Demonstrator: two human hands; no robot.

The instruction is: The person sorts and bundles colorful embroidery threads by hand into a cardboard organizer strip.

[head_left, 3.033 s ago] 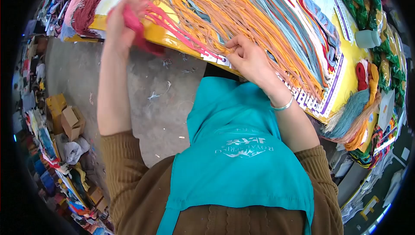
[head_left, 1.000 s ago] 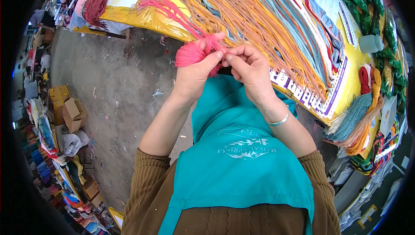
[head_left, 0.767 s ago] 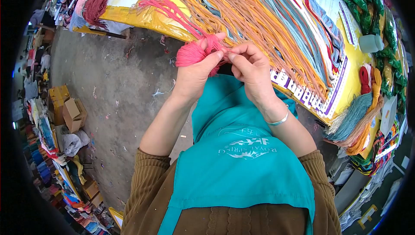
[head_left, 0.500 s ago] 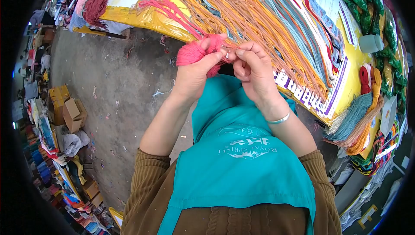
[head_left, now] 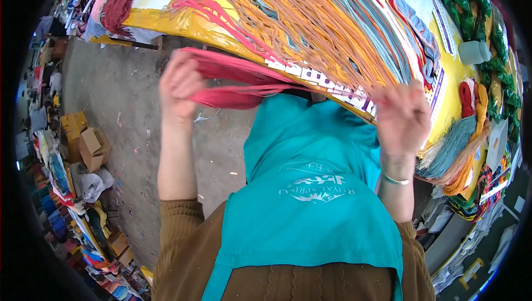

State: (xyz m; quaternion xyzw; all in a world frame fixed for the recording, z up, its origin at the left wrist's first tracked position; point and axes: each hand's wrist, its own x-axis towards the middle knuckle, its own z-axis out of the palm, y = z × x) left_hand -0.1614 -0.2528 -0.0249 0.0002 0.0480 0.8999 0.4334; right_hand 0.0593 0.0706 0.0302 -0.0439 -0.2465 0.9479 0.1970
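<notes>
A pink skein of thread (head_left: 230, 68) stretches between my two hands in front of the table edge. My left hand (head_left: 182, 82) is closed around its left end, with the bulk of the loops hanging from it. Thin pink strands run rightward toward my right hand (head_left: 402, 110), which is smeared by motion but looks closed on the strand ends. More pink threads (head_left: 221, 16) lie over the table edge just above the skein. Orange and tan threads (head_left: 277, 7) are spread in long rows on the table behind.
White cards with purple print (head_left: 332, 88) line the yellow table edge (head_left: 166, 22). Green bundles (head_left: 463, 2) and a pale cup (head_left: 474, 52) stand at the right. Coloured skeins (head_left: 460, 140) hang off the right side. Cardboard boxes (head_left: 95, 147) sit on the floor at left.
My hands were together at the pink bundle and have moved far apart, left hand leftward, right hand rightward. The bunched pink thread is now drawn out between them.
</notes>
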